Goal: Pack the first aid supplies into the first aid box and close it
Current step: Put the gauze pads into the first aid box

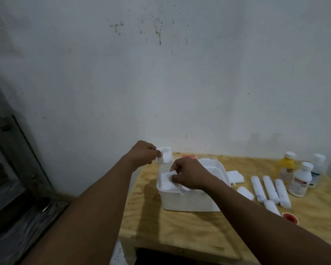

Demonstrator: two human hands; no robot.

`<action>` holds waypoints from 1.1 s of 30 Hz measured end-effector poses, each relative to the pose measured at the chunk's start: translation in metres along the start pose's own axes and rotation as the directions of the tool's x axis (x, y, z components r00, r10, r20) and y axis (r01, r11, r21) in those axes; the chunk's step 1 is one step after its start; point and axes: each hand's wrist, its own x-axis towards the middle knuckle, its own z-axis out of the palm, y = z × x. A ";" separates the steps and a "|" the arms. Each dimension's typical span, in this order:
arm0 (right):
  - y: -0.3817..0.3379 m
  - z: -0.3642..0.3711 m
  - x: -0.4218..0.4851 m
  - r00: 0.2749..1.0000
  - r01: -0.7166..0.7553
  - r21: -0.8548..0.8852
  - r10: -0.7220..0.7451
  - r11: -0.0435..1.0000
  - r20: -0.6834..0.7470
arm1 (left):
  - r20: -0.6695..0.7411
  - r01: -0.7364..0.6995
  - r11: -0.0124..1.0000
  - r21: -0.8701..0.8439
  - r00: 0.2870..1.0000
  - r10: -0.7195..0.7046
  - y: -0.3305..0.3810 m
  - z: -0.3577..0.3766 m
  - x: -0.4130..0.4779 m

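Open white plastic box (191, 199) on plywood table (180, 230). Left hand (143, 153) pinches soft white pad (164, 155) above it; right hand (187, 174) pinches second pad (166, 176) inside. Box contents blurred.

a bare utility room or storeroom is suggested by the stained, spattered white plaster wall (161, 73), against which a raw unpainted plywood table (180, 226) is set.
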 end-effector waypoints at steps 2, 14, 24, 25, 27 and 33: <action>0.003 0.005 0.001 0.999 -0.028 -0.099 0.025 0.995 -0.031 | 0.019 0.002 1.000 0.015 1.000 -0.002 -0.002 0.004 0.004; 0.022 0.017 0.000 0.980 -0.017 -0.133 -0.010 0.991 -0.199 | 0.080 -0.076 0.975 0.207 0.995 0.060 -0.006 0.028 0.019; 0.022 0.019 0.001 0.980 -0.016 -0.205 -0.026 0.979 -0.197 | 0.088 -0.147 0.857 0.494 0.989 0.119 -0.011 0.039 0.017; 0.021 0.019 0.001 0.981 -0.017 -0.209 -0.023 0.978 -0.191 | 0.084 -0.154 0.850 0.504 0.988 0.129 -0.012 0.040 0.017; 0.021 0.019 0.000 0.982 -0.016 -0.221 -0.027 0.975 -0.187 | 0.053 -0.180 0.843 0.506 0.983 0.178 -0.012 0.044 0.016; 0.024 0.008 -0.003 0.989 0.030 -0.140 -0.050 0.990 -0.139 | 0.125 -0.277 0.814 0.510 0.961 0.249 -0.004 0.046 0.014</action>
